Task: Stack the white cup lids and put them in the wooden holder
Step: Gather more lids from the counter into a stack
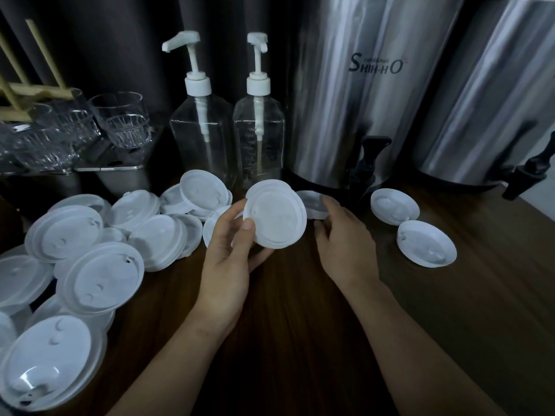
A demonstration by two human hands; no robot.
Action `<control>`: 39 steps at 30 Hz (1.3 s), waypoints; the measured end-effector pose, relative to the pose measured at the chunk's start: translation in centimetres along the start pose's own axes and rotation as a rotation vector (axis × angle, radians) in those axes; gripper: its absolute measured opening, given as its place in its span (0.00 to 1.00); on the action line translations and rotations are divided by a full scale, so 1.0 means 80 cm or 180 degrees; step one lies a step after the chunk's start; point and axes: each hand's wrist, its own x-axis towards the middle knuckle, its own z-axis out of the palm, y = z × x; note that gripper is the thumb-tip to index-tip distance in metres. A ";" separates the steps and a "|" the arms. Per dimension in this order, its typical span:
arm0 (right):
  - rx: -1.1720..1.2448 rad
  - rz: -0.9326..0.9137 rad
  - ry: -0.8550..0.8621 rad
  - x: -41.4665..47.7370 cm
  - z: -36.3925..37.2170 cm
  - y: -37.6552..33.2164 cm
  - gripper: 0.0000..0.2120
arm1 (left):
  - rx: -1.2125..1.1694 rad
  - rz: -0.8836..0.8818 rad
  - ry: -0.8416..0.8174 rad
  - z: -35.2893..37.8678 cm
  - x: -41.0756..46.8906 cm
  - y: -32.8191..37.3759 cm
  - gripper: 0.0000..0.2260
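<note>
Left hand (228,250) clasps nested round white plastic cup lids (274,217), thumb over rim. Right hand (345,241) pinches single white lid (309,201) lying toward dark wooden worktop (300,325) back edge.

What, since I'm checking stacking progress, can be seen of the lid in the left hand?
The lid is white, round, seemingly thin plastic, with a raised rim and shallow dimples. A second rim behind suggests two nested. The left hand holds it tilted above the table, thumb on its lower edge, fingers beneath. The right hand grips another lid close by.
</note>
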 end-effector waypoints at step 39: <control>0.1416 -0.1313 0.0288 -0.040 -0.022 -0.015 0.16 | 0.0390 -0.0152 -0.0307 0.008 -0.006 0.011 0.14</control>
